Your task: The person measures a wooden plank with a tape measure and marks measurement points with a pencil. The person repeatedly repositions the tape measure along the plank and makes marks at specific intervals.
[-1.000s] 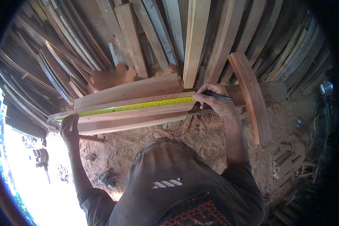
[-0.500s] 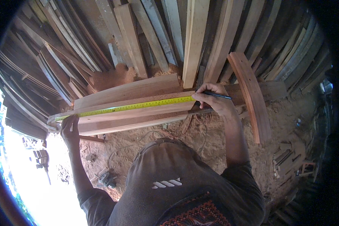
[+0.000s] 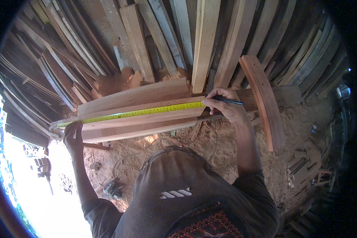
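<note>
A narrow yellow measuring tape [image 3: 142, 111] stretches left to right along a long, straight reddish-brown wooden board [image 3: 146, 118]. The bare left hand [image 3: 72, 135], fingers curled in, pinches the tape near its left end. The bare right hand [image 3: 227, 106], fingers bent nearly closed, grips a slim dark pen [image 3: 236, 102] at the tape's right end. Farther right lies a curved reddish wooden piece [image 3: 267, 103].

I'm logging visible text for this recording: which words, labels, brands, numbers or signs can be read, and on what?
No words or numbers can be read.
Yellow tape measure: graduation marks; any figures are too small to read.
Dark shirt: white slanted bars and a red zigzag pattern, no legible letters.
</note>
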Demonstrator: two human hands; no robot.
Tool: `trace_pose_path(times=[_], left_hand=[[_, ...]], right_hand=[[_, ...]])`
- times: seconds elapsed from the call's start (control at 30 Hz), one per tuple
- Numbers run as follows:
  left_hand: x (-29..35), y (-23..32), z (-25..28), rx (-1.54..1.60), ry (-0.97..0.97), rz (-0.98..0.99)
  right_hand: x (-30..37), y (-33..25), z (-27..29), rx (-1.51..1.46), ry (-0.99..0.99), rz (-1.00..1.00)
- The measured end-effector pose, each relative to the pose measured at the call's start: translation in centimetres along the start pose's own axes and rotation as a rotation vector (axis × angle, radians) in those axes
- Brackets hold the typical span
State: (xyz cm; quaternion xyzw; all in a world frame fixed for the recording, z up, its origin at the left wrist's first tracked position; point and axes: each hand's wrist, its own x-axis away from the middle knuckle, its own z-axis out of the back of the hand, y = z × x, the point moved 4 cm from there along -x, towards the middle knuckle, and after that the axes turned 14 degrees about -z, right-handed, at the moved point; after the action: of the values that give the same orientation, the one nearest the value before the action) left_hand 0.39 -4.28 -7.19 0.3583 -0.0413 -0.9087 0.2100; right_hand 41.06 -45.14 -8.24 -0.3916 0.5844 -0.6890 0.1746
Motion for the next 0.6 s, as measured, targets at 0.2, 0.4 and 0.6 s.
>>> trace_pose_path(times=[0.2,0.4,0.6], left_hand=[[0.13,-0.28,-0.05,-0.013,0.006,-0.001],[-0.03,-0.22,0.06,-0.014,0.002,-0.032],[0.06,-0.54,-0.02,-0.004,-0.011,0.034]], right_hand=[[-0.08,-0.03,0.07,0.000,0.002,-0.022],[-0.04,0.24,-0.04,-0.052,-0.007,-0.054],[0.16,0.63,-0.06,-0.100,0.001,-0.033]])
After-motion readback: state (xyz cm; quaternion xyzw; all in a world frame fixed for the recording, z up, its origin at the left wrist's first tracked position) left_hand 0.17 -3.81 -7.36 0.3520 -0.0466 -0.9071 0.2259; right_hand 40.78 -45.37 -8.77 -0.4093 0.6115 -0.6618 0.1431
